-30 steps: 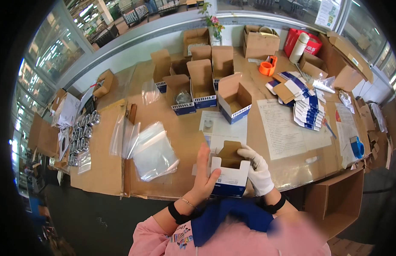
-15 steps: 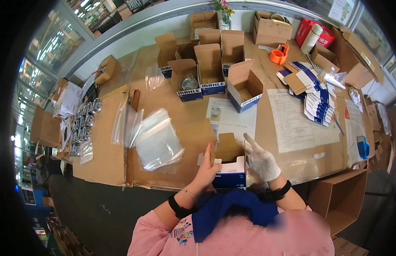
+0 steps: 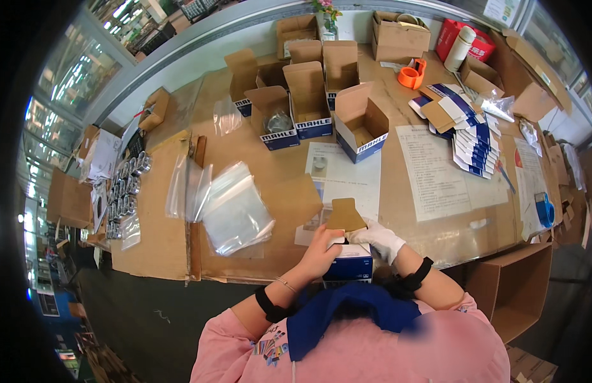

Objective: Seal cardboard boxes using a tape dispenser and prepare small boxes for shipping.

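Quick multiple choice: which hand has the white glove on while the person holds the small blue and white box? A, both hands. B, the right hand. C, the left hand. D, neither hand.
B: the right hand wears a white glove at the small blue and white box, while the left hand on its other side is bare.

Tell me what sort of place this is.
Most likely a packing station in a workshop or warehouse: open blue-and-white cartons stand in rows, flat cartons lie stacked, clear bags wait beside metal parts.
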Available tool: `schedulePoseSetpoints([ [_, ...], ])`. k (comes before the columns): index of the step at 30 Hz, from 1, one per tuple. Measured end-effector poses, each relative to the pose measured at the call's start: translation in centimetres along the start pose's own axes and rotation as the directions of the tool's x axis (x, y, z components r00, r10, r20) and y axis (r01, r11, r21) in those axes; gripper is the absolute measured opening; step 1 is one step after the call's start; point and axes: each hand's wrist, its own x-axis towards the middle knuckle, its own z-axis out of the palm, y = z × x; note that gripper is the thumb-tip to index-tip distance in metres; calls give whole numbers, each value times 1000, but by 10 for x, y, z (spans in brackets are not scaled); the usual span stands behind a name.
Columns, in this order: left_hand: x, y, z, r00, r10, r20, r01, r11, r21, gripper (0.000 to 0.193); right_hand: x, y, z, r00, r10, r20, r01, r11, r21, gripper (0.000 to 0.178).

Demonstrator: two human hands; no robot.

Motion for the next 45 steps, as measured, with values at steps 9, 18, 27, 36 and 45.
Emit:
schedulePoseSetpoints([
  [9,-9,16,-32,973,14,231,101,872,-479,85,-28,-18,0,888,-393,241,431,893,-132,33],
  [18,-18,39,-31,959,165,232,-146,984,-97,129,-32,-93,33,964,235,127,32,368,-929,64],
  [27,-18,43,-30,957,240,165,-234,971,-54,129,-23,-77,34,991,118,64,51,103,-993,60],
  [36,10,39,-97,994,-108,-26,12,337,-941,67,-34,-93,-3,813,-579,-68,395,633,-665,41],
  [45,23,15,-69,907,-194,374,411,209,-887,73,-38,-98,55,807,-495,321,533,845,-37,50],
])
